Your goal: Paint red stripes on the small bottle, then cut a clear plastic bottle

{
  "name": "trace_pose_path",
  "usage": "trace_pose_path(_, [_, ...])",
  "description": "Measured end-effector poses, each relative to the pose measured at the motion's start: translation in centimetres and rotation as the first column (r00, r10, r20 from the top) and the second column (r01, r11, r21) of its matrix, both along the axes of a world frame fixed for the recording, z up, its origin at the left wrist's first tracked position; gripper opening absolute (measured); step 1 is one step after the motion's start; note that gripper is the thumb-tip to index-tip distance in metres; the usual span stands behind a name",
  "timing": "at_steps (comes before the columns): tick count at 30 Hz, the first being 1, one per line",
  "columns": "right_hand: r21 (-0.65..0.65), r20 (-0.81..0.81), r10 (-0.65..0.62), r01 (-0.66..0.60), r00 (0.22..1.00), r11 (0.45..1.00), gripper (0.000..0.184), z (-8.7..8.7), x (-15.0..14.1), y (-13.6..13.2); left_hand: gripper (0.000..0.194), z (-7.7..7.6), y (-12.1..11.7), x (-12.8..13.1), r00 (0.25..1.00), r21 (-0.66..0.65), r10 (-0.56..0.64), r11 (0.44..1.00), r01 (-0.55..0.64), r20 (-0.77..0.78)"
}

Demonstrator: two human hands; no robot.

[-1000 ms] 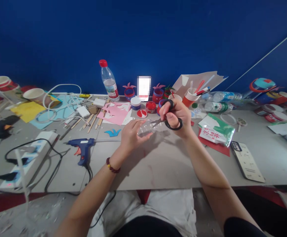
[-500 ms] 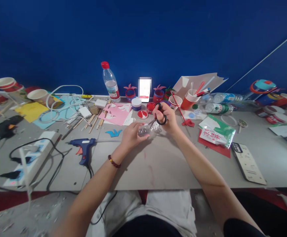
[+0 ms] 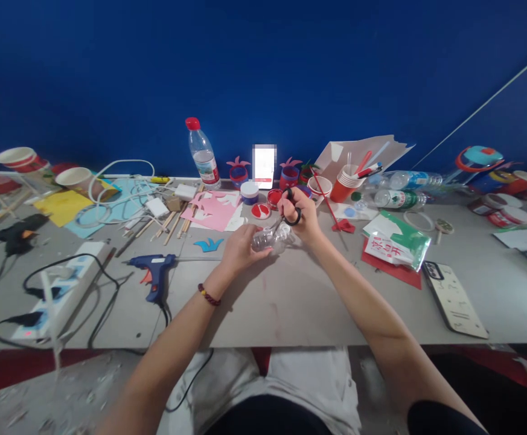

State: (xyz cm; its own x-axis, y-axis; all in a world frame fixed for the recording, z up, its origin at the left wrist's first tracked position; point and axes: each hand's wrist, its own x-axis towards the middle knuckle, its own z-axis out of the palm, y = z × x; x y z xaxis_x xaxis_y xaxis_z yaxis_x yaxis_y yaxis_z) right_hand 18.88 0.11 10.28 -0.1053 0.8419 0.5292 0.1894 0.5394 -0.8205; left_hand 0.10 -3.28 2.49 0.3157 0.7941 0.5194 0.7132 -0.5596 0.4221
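Observation:
My left hand (image 3: 241,246) is closed around a clear plastic bottle piece (image 3: 263,239), held just above the table's middle. My right hand (image 3: 303,217) grips black-handled scissors (image 3: 293,212). The scissor blades point down and left and meet the clear plastic; exactly how far they reach into it is hard to make out. Left of my left hand lies a blue crown-shaped cutout (image 3: 209,245). Beyond my hands sit a red paint lid (image 3: 261,211) and an open red paint jar (image 3: 274,198).
A blue glue gun (image 3: 154,272) and a white power strip (image 3: 64,290) with cables lie at left. A red-capped bottle (image 3: 205,158) stands at the back. To the right are a stack of paper cups (image 3: 346,184), a green packet (image 3: 399,238) and a phone (image 3: 456,302).
My right hand and the scissors have shifted slightly left and down against the clear plastic. My left hand keeps its hold, and the whole view has moved a little.

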Motion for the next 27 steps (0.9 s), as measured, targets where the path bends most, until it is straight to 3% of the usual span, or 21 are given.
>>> trace_pose_path(12, [0.026, -0.038, -0.033, 0.034, 0.999, 0.999, 0.021, 0.79, -0.48, -0.67, 0.044, 0.48, -0.2, 0.21, 1.0, -0.009, 0.002, 1.0, -0.002, -0.02])
trace_pose_path(22, [0.026, -0.075, -0.088, 0.09, 0.993, 0.996, 0.03, 0.67, -0.68, -0.68, 0.045, -0.01, -0.07, 0.2, 1.0, 0.006, 0.015, 1.0, -0.015, -0.01])
trace_pose_path(27, [0.004, -0.099, -0.038, 0.039, 0.994, 0.999, 0.026, 0.66, -0.54, -0.5, 0.048, -0.12, -0.08, 0.36, 0.998, 0.013, 0.061, 0.998, -0.061, -0.018])
